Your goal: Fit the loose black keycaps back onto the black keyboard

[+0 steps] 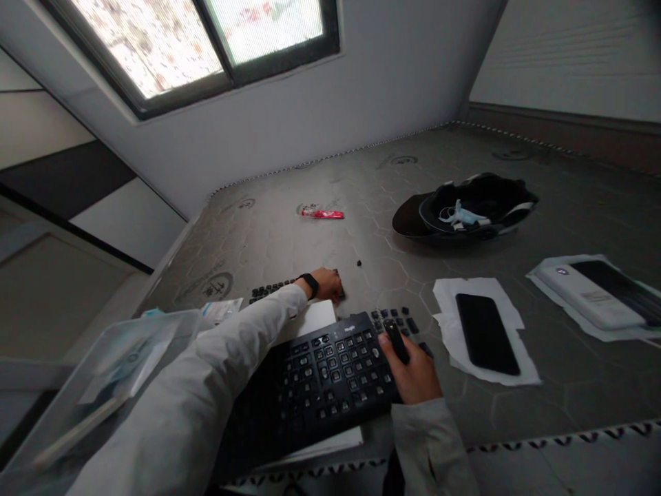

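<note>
A black keyboard (335, 375) with its keycaps taken off, bare switches showing, lies tilted on something white in front of me. My right hand (417, 375) is closed around a short black handle (396, 342) over the keyboard's right end; the tool's kind is not clear. Past the keyboard's far edge, my left hand (326, 284), with a black watch (310, 284) on its wrist, reaches down to the mat. Its fingers are bent together beside loose black keycaps; what they pinch is hidden. Rows of keycaps (268, 289) lie left of it, and more keycaps (400, 317) lie right.
On the grey mat (361, 193) are a red-handled tool (329, 215), a single keycap (359, 263) and an upturned black cap (475, 207). A phone (485, 334) lies on white paper, near a white power bank (593, 293). A clear plastic bin (170, 324) stands left.
</note>
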### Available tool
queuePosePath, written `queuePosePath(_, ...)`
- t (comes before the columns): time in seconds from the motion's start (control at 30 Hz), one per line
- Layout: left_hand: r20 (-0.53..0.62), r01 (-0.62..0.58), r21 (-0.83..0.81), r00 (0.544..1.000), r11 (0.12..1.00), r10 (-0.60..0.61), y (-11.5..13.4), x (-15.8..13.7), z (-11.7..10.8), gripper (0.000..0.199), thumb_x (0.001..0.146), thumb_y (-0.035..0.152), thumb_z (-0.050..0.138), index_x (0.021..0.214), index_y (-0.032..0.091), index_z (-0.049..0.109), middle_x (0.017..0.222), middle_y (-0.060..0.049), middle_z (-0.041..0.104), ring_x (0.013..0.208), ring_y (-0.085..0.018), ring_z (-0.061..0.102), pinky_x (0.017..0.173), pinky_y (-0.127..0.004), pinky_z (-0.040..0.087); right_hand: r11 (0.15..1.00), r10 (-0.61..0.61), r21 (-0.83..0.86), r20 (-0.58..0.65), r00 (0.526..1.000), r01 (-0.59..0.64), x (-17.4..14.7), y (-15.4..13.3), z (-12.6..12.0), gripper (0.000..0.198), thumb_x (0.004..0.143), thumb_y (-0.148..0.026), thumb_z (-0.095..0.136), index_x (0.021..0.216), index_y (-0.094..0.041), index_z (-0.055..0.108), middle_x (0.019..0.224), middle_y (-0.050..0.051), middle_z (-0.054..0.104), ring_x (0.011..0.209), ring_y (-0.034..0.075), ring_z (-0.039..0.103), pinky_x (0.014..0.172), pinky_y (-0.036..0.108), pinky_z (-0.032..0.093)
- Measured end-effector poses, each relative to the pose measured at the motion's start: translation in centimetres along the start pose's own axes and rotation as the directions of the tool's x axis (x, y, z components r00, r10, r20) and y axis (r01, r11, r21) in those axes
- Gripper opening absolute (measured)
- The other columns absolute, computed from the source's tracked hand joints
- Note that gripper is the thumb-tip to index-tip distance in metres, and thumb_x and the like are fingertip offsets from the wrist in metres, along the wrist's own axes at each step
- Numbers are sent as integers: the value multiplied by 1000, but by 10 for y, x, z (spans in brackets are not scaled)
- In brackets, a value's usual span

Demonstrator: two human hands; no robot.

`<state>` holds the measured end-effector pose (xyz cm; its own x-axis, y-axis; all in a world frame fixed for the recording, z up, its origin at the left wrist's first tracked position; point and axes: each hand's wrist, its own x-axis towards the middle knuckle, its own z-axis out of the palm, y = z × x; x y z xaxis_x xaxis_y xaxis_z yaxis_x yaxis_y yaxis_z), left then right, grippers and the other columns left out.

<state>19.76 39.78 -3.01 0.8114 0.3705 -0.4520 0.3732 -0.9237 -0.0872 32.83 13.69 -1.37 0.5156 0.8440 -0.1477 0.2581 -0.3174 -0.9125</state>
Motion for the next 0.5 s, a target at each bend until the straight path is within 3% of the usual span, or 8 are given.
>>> queuePosePath(0.3,-20,-91,71,995,993,93,-2,1,9,10,76,33,69,83,27,75,81,-6,72,75,-19,65,66,-27,46,1000,0,24,27,1000,-1,0,2,0,46,79,-59,49,85,-19,70,83,9,73,84,28,66,76,35,47)
queuePosePath(0.5,-79,-149,142,984,978,162,-2,7,22,10,77,28,68,69,22,72,74,-8,72,73,-19,65,69,-30,46,1000,-14,4,21,1000,14,0,0,-1,49,79,-62,48,83,-19,70,81,9,73,81,27,66,72,34,47)
